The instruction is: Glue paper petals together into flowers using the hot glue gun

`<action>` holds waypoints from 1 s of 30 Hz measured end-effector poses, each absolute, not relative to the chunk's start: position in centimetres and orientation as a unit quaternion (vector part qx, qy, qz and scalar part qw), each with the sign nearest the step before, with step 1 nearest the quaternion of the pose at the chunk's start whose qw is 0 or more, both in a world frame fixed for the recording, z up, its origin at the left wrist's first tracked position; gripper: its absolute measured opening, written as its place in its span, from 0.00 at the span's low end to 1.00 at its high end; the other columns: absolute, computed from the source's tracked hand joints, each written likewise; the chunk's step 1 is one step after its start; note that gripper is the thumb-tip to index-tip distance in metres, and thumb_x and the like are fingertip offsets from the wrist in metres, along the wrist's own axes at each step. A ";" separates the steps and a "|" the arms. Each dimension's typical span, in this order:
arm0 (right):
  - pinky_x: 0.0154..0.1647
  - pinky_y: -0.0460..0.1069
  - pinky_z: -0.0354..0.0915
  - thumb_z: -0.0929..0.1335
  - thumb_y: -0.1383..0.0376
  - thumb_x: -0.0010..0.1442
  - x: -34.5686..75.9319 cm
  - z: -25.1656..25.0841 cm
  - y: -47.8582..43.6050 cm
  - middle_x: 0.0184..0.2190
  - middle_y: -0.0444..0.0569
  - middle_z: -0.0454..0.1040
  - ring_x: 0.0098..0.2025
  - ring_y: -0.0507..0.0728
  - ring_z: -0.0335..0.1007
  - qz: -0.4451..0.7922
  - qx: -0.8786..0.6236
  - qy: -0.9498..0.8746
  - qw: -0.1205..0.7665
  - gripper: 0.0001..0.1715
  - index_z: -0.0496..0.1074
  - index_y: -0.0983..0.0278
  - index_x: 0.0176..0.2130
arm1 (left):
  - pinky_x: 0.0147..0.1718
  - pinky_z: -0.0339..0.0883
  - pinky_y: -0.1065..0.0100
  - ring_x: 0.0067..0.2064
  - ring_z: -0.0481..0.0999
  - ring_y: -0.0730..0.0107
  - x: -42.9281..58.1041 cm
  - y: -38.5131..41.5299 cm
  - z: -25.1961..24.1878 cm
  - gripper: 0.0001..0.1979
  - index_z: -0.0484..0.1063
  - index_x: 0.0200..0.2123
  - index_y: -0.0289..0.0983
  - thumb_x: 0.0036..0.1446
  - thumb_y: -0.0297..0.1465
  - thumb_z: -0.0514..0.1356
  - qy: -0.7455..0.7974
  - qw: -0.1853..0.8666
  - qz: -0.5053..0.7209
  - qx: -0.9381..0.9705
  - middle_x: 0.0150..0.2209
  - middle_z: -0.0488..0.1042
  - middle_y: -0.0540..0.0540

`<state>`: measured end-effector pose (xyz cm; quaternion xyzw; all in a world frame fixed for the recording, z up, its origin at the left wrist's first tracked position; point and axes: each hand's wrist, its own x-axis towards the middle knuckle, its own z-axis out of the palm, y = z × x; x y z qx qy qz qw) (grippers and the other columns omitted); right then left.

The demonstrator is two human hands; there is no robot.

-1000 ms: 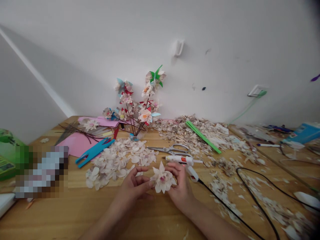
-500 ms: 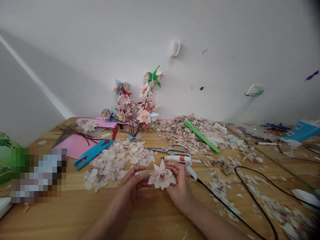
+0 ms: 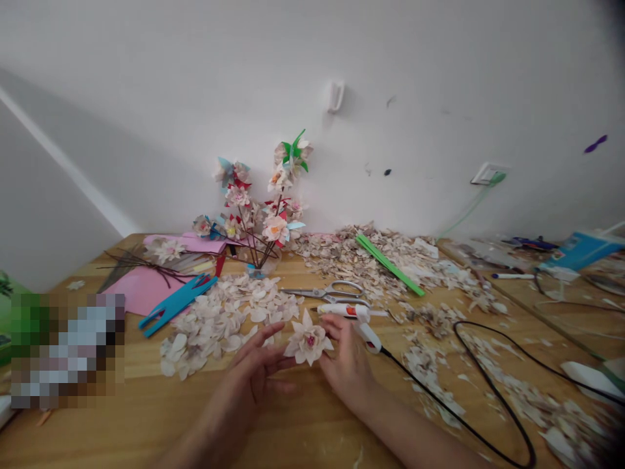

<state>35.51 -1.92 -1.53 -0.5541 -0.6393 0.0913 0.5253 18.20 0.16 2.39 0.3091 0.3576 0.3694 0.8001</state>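
Note:
A white petal flower [image 3: 308,339] with a pink centre faces me above the wooden table. My right hand [image 3: 346,355] grips it from the right side, fingers curled behind the petals. Close to its left side is my left hand [image 3: 261,361], fingers apart and partly smeared by motion; whether a fingertip touches the flower behind the petals I cannot tell. Just beyond the right hand lies a white glue gun [image 3: 344,312] with a black cord. Grey scissors [image 3: 336,293] rest behind the glue gun. To the left spreads a pile of loose pale petals [image 3: 219,319].
Finished flowers on twigs stand in a small clear holder [image 3: 263,267] by the wall. Blue strips [image 3: 178,304], pink paper [image 3: 141,290] and bare twigs [image 3: 146,260] lie left. Green strips [image 3: 389,264] cross more petals at the back. The black cord [image 3: 481,371] loops across the right side.
The view has shifted slightly, so most things sit a little further left. Both hands stay around the flower, which keeps nearly the same pose.

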 end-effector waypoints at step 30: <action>0.43 0.58 0.70 0.63 0.77 0.45 35.7 -1.7 -1.8 0.42 0.55 0.75 0.45 0.63 0.73 0.086 -0.548 -0.698 0.453 0.31 0.57 0.64 0.50 | 0.29 0.71 0.59 0.49 0.71 0.47 17.7 0.7 1.6 0.31 0.59 0.50 0.42 0.40 0.27 0.61 0.317 0.800 0.332 0.386 0.44 0.75 0.37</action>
